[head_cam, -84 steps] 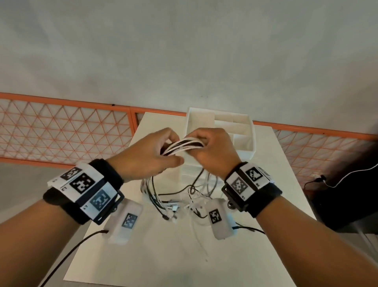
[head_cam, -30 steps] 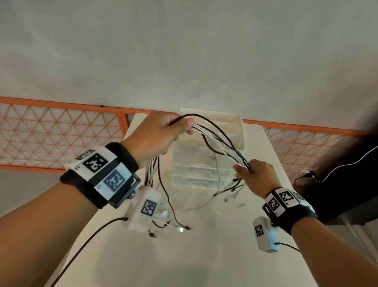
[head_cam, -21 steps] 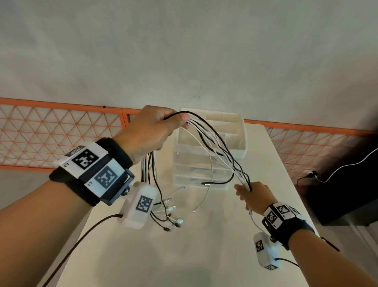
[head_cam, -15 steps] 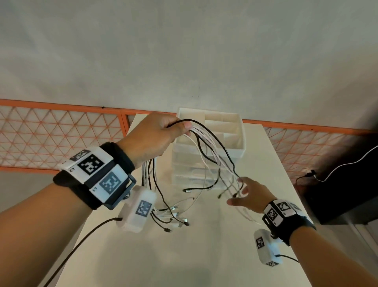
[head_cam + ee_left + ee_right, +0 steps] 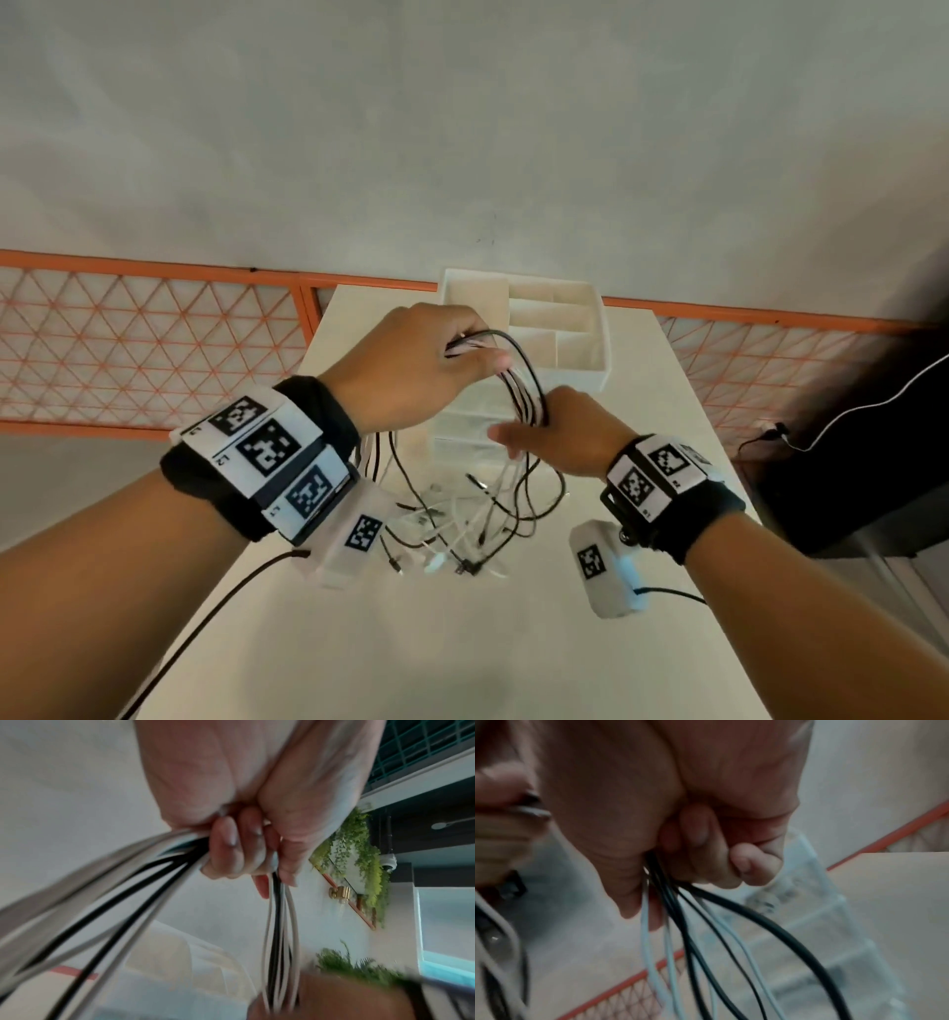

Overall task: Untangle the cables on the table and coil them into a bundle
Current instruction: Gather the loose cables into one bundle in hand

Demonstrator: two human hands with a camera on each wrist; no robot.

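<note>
**Both hands grip the cable bunch above a pale table**

The left hand [image 5: 411, 365] is raised over the table [image 5: 462, 642], its fingers [image 5: 226, 850] curled tight round a bunch of black and white cables [image 5: 521, 390]. The strands arc out of that fist and drop to the right hand [image 5: 560, 431], held just beside and lower, whose fingers [image 5: 706, 850] are also closed round the same bunch. Below both hands the loose ends hang and spread in a tangle of loops and plugs [image 5: 462, 529] on the tabletop.

The table is a plain cream surface, narrow, running away from the person. At its far end stands a white drawer unit [image 5: 529, 360] with translucent drawers below and an open, partitioned tray on top. Behind the table runs an orange-framed lattice barrier [image 5: 154, 344], and above it a bare grey wall [image 5: 462, 128]. To the right, off the table, a dark object [image 5: 847, 462] sits with a thin white cord [image 5: 873, 406] trailing over it. The left wrist view shows green hanging plants [image 5: 365, 866] on a wall.
</note>
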